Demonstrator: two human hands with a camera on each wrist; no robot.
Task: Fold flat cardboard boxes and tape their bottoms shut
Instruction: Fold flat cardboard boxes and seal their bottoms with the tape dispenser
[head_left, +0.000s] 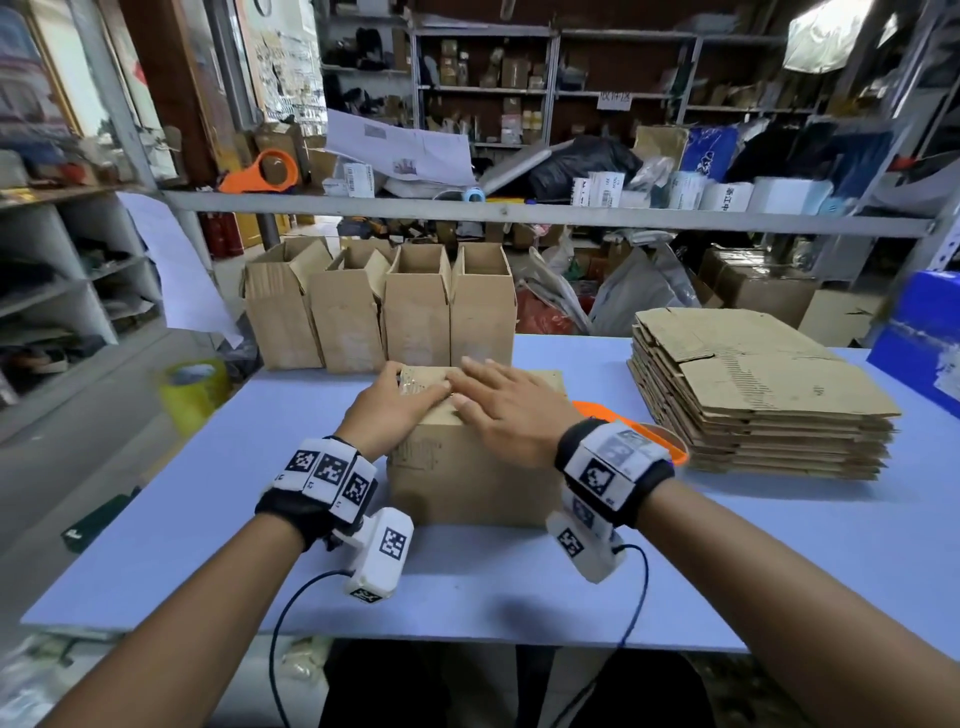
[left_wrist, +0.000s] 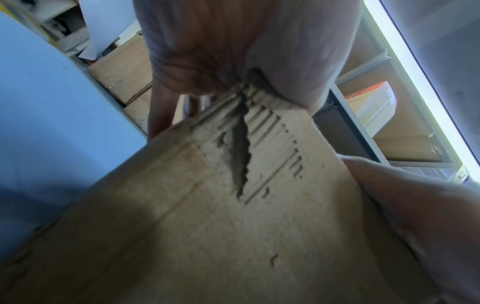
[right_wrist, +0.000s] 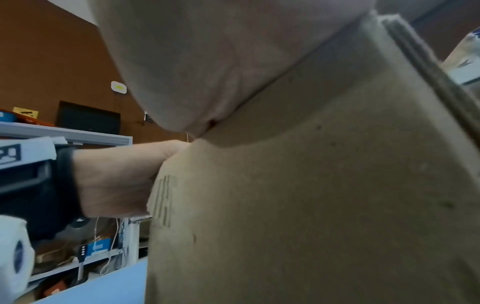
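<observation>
A brown cardboard box (head_left: 467, 483) stands on the blue table (head_left: 208, 519) right in front of me, its flaps folded down on top. My left hand (head_left: 400, 402) lies flat on the left part of the top flaps. My right hand (head_left: 498, 405) presses flat beside it, and the fingertips of the two hands overlap. In the left wrist view my palm (left_wrist: 233, 41) bears on the box's upper edge above a torn corrugated patch (left_wrist: 241, 154). The right wrist view shows my palm (right_wrist: 207, 51) on the box (right_wrist: 311, 205). An orange tape dispenser (head_left: 589, 409) lies behind my right wrist, mostly hidden.
Several folded boxes (head_left: 415, 312) stand open-topped in a row at the table's far edge. A stack of flat cardboard (head_left: 763, 395) sits at the right. A yellow tape roll (head_left: 195, 387) is off the table's left side. Another orange dispenser (head_left: 265, 174) rests on the shelf.
</observation>
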